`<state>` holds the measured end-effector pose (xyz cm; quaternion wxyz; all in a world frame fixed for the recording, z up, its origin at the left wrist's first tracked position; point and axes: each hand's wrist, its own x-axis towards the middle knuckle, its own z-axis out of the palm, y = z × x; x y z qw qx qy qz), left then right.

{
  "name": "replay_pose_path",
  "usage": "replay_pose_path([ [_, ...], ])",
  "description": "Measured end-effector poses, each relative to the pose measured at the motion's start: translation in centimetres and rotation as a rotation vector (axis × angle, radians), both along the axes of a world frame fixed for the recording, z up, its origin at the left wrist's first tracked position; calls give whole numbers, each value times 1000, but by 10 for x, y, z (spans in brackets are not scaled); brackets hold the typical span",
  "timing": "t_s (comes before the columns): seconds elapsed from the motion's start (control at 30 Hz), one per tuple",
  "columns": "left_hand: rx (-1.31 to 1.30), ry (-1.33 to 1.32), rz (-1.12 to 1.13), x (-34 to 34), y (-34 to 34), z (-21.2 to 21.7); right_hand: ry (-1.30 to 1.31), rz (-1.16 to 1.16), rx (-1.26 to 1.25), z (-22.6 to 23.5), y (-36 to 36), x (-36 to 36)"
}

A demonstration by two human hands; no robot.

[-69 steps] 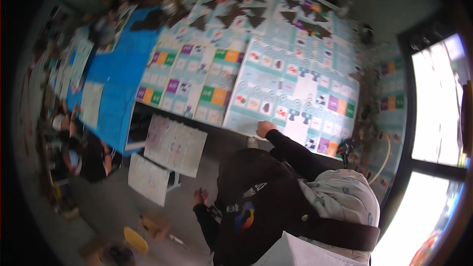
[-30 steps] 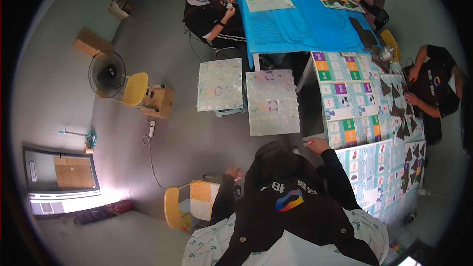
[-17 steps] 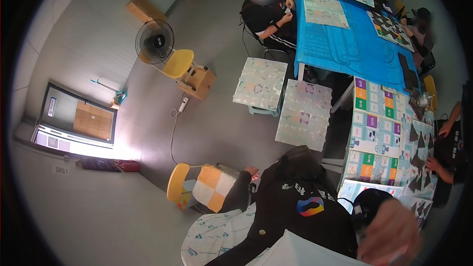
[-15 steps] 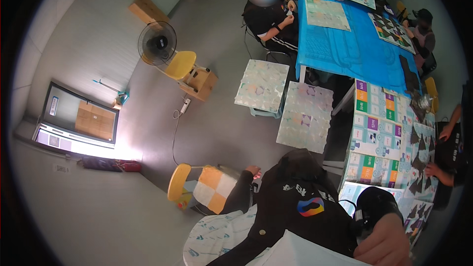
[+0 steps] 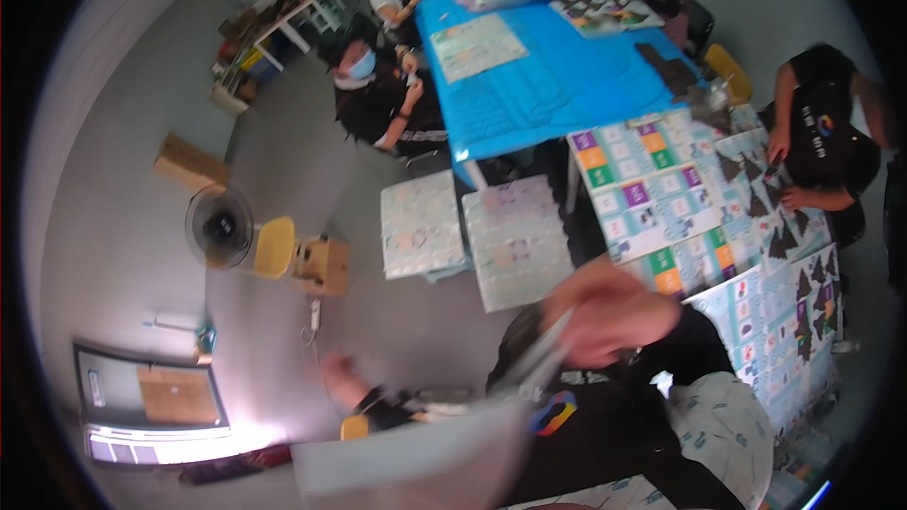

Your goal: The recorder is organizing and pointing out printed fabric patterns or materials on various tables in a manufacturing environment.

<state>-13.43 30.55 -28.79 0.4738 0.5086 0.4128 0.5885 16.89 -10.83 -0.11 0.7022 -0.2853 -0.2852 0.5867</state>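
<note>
My right hand (image 5: 609, 314) is raised over my black jacket (image 5: 614, 439), fingers bent and pressed together on a corner of a thin, pale white sheet-like piece (image 5: 416, 458). The piece slants down to the lower left, smeared by motion; its exact kind cannot be made out. Away to the left, my left hand (image 5: 345, 380) reaches out above the floor, too blurred to show its fingers. Under the right arm lies a white cover with small prints (image 5: 723, 425). Just beyond the right hand stands a table spread with colourful printed sheets (image 5: 652, 212).
Two low stands bear pale patterned boards (image 5: 422, 227) (image 5: 518, 241). A blue-covered table (image 5: 567, 94) extends behind, with several people seated around it. At the right, a co-worker (image 5: 822, 132) handles dark pieces (image 5: 784, 241). A fan (image 5: 222, 225), yellow chair (image 5: 275, 247) and wooden box (image 5: 321, 264) stand left.
The view has swung, shifting the room leftward. My right hand has risen from the lower right to mid-frame with the white piece, and my left hand has moved out to the left.
</note>
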Motion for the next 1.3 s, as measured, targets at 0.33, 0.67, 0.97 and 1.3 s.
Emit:
replay_pose_path([
  [0.33, 530, -558, 367, -103, 5, 174, -313, 679, 429, -50, 63, -42],
  [0.67, 638, -649, 446, -148, -40, 234, -428, 661, 570, -30, 72, -9],
  [0.97, 541, -599, -107, -81, -116, 292, -1922, 244, 83, 44, 162, 204],
  [1.3, 958, 37, -947, -31, -205, 319, -1511, 12, -1, -24, 120, 145],
])
